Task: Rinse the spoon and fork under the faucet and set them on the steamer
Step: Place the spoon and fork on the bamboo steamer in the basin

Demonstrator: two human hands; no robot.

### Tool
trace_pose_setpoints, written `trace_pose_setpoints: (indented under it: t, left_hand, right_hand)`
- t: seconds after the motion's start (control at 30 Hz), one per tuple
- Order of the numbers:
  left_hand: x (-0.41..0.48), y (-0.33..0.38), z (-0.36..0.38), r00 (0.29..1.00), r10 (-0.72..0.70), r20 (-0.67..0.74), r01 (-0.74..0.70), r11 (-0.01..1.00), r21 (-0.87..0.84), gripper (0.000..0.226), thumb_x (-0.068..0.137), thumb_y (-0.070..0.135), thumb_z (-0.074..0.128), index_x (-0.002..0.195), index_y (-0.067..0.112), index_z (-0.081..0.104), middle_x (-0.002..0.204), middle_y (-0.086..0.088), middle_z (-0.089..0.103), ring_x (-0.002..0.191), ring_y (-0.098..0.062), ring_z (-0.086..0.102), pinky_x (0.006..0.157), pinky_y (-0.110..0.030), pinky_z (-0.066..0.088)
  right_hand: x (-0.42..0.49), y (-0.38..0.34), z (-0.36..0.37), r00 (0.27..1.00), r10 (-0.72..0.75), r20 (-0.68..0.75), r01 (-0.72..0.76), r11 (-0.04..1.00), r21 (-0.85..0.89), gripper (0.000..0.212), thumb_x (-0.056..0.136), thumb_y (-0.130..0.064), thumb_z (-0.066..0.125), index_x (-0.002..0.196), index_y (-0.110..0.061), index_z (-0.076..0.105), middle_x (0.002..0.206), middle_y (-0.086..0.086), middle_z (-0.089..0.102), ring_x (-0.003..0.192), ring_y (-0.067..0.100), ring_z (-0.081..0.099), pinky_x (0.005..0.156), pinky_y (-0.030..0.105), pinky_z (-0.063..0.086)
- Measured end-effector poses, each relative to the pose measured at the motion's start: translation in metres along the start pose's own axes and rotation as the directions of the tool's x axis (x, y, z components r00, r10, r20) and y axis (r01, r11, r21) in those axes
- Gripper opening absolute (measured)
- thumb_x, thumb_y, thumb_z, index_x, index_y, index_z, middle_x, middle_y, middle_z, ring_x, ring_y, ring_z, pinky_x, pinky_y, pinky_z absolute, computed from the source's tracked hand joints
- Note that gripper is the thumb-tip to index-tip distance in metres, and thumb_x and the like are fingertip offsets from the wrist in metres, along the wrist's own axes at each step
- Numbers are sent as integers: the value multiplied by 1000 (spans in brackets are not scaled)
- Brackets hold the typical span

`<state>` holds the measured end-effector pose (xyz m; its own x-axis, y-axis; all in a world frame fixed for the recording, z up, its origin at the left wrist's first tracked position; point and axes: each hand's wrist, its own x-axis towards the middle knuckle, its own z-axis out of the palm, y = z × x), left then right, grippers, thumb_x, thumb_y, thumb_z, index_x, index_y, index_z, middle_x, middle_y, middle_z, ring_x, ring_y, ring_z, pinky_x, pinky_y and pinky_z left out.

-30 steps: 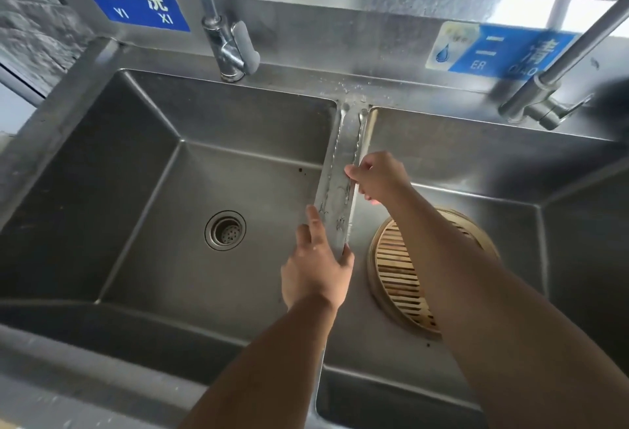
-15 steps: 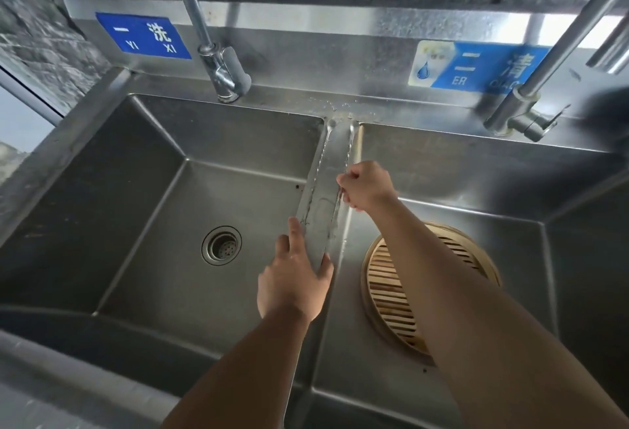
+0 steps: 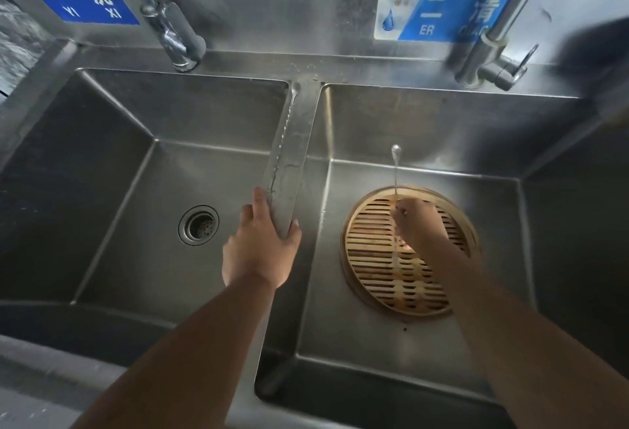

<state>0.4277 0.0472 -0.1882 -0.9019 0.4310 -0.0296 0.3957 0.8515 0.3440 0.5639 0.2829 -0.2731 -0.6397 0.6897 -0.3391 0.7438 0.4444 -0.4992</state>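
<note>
- The left hand [image 3: 262, 248] is laid over the near end of the divider [image 3: 304, 142] between the two basins. The ridge is clasped, with the fingers on its left edge and the thumb on its right edge.
- The right hand [image 3: 420, 224] is held above the far half of the steamer [image 3: 343, 251], its fingers pinched round a slim utensil [image 3: 395, 170].
- The rounded end of that utensil is pointed at the far wall of the right basin [image 3: 442, 129]. Its near end is blurred below the hand, so spoon or fork cannot be told.
- A second utensil [image 3: 282, 142] is seen lying along the left edge of the wet divider, just beyond the left fingertips. Its kind cannot be told either.
- The round slatted steamer is set flat on the right basin's floor, left of centre, with its rim near the left wall.
- Bare floor is left between the steamer's rim and the right and far walls.
- A drain [image 3: 199, 224] is sunk in the floor of the left basin [image 3: 119, 190], near the divider.
- The right faucet [image 3: 493, 54] is mounted on the far ledge, well apart from the right hand.
</note>
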Motion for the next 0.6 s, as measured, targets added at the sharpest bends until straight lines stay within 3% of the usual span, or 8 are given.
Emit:
trace_pose_setpoints:
  t: [0.4,0.53,0.6]
  left_hand:
    - [-1,4,-3,1000,12,9,-12,1000,6,64,80,58,52,134,28,31,114,1,60,86,-36,66,73,-50,56]
    - [-1,5,-4,1000,5,12,-5,1000,-17,60,80,57,53,130,29,33,113,3,60,86,-36,66,73,-50,56]
    - [-1,6,-5,1000,6,11,-6,1000,-14,58,81,57,54,128,29,34,113,3,60,85,-35,66,72,-50,56]
  right_hand:
    - [-18,68,36,967,225,116,-215,972,-90,28,98,-14,44,75,-14,60,71,6,66,62,17,67,59,33,61]
    - [-18,73,38,954,264,143,-245,959,-142,23,96,-14,50,77,-14,62,72,3,66,63,15,65,52,27,53]
    - [-18,75,40,943,285,172,-253,950,-185,19,96,-14,53,81,-12,65,73,3,66,64,15,65,56,27,55]
